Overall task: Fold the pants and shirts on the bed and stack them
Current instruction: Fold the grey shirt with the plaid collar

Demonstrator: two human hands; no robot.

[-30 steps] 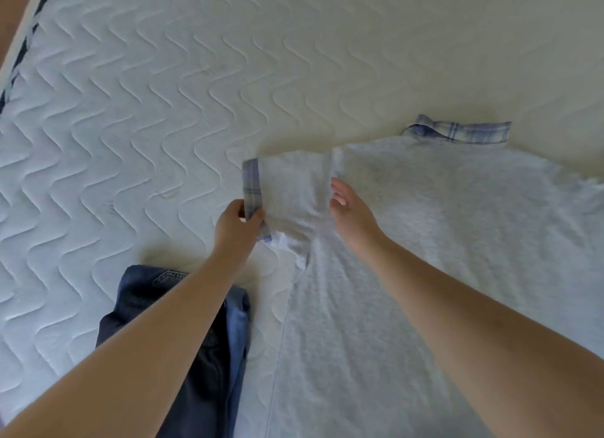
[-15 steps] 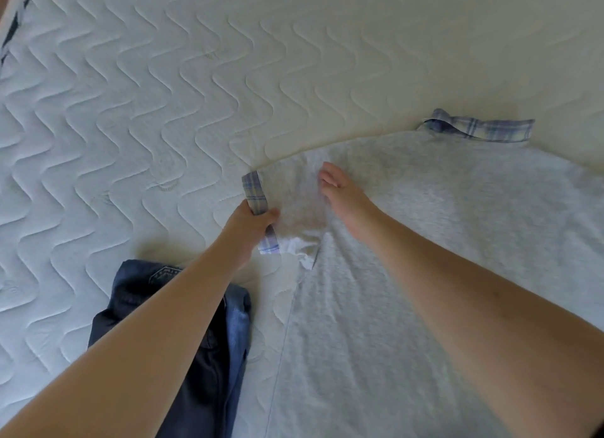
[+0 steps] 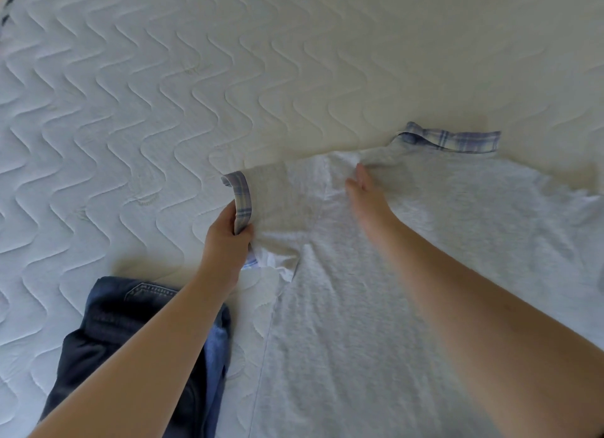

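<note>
While the left hand [image 3: 225, 241] pinches the shirt [image 3: 376, 307] by its plaid sleeve cuff [image 3: 242, 202] and the flat, empty right hand [image 3: 367, 199] presses just beside it, the sleeve looks ready to fold inward.

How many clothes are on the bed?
2: a grey shirt spread out right of centre, and dark jeans bunched at the lower left under an arm. More may lie out of view.
</note>
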